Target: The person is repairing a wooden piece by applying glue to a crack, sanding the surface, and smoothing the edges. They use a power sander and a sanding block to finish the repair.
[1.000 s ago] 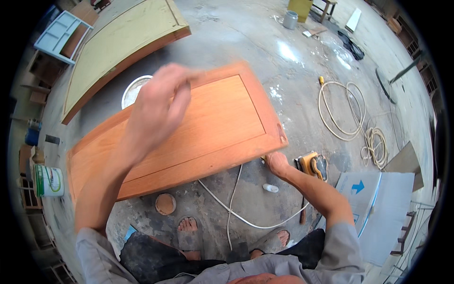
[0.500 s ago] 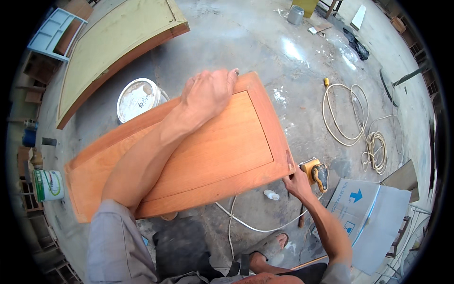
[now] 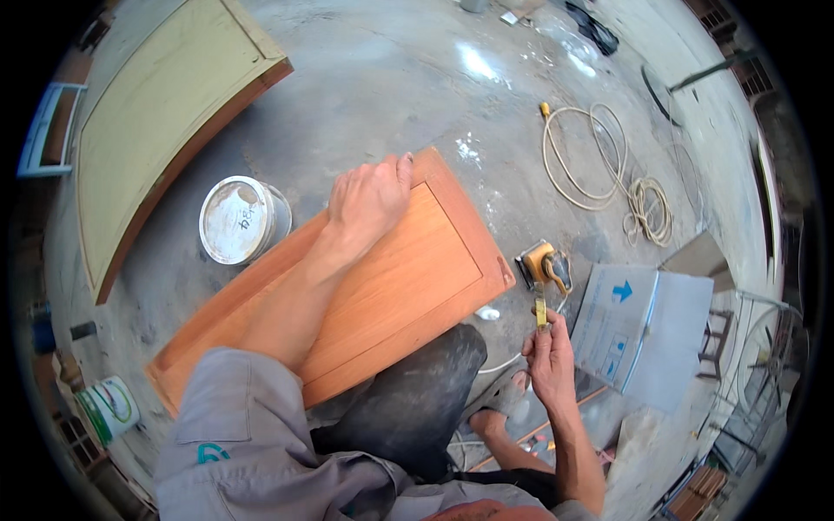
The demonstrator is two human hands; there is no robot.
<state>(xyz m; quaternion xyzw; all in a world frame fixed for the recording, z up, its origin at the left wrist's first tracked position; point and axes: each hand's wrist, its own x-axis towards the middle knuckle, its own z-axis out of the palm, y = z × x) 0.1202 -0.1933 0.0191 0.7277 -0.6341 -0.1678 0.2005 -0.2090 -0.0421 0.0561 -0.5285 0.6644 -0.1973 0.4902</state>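
An orange-brown wooden door panel [image 3: 408,278] lies on the concrete floor in front of me. My left hand [image 3: 369,198] grips its far edge, fingers curled over the rim. My right hand [image 3: 549,352] is off the panel's near right corner, closed on a small yellow-handled tool [image 3: 540,308] that points away from me. A yellow and black electric sander [image 3: 543,265] sits on the floor just beyond that tool.
A white lidded paint bucket [image 3: 234,220] stands left of the panel. A pale green door [image 3: 152,122] lies at far left. A coiled cream cable [image 3: 608,169] lies at the right, a grey cardboard box [image 3: 643,326] by my right hand, a small green-and-white pail [image 3: 109,408] at lower left.
My left hand slid to the panel's far edge and gripped it. My right hand left the panel's corner and now holds the small tool. The view has moved closer.
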